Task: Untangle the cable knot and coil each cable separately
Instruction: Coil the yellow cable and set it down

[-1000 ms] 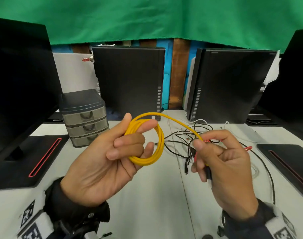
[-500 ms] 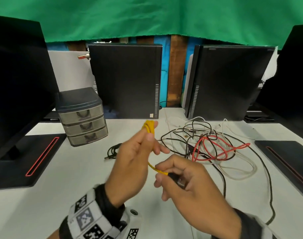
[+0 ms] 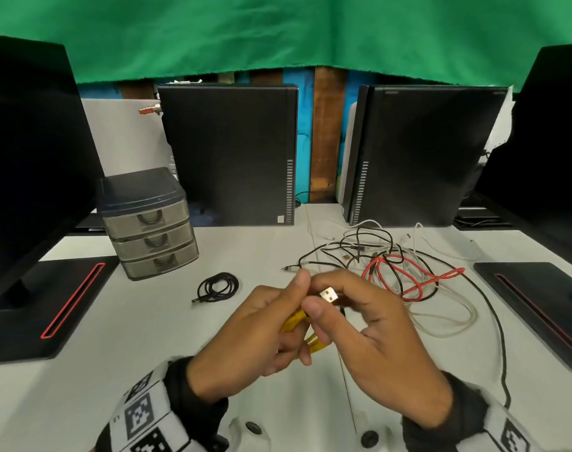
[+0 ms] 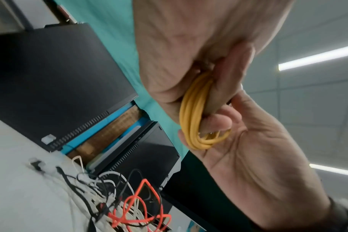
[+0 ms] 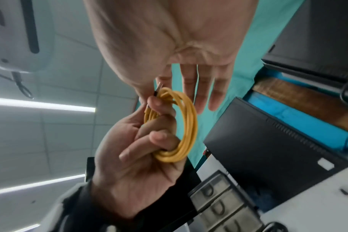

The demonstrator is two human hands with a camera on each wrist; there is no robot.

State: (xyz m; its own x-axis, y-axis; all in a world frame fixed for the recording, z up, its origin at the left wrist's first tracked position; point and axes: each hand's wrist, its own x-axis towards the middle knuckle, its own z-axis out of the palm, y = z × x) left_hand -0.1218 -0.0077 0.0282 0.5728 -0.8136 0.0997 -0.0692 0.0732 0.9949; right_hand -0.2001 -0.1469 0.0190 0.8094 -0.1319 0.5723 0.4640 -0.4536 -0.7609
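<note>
A yellow cable (image 3: pixel 294 321) is wound into a small coil, and my left hand (image 3: pixel 271 321) grips it with fingers curled through the loops (image 5: pixel 187 125). My right hand (image 3: pixel 353 308) pinches the cable's silver USB plug (image 3: pixel 328 295) between thumb and forefinger, right against the coil; its other fingers (image 5: pixel 189 87) stay straight. Both hands hover above the white table (image 3: pixel 147 353). Behind them lies the tangle (image 3: pixel 392 265) of black, white and red cables (image 4: pixel 141 202). A coiled black cable (image 3: pixel 217 287) rests apart on the left.
A grey three-drawer box (image 3: pixel 147 223) stands at the left rear. Two black computer towers (image 3: pixel 229 151) (image 3: pixel 424 151) line the back. Black monitor bases (image 3: pixel 49 305) (image 3: pixel 538 298) flank the table. One black cable (image 3: pixel 499 337) trails toward the front right edge.
The hands have dropped lower and come together. The loose yellow strand that the right hand was drawing out is now wound in, and the right hand holds the plug at the coil.
</note>
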